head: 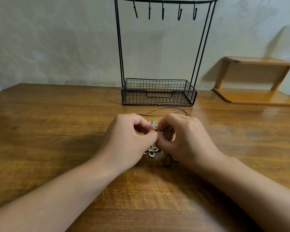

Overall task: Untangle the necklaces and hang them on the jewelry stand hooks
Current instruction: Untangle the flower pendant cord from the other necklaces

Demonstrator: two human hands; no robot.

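Tangled necklaces lie on the wooden table (57,131) between my hands. My left hand (129,139) and my right hand (182,139) meet fingertip to fingertip and both pinch the dark cord (164,110) at the knot. A silver flower pendant (151,150) hangs just below my fingers. A small sparkling pendant (153,123) shows above them. The cord loops away behind my hands toward the black wire jewelry stand (158,92). Its hooks (162,10) along the top bar are all bare.
The stand's wire basket (157,97) sits at the table's far edge against the wall and holds nothing. A wooden shelf unit (258,81) stands at the back right.
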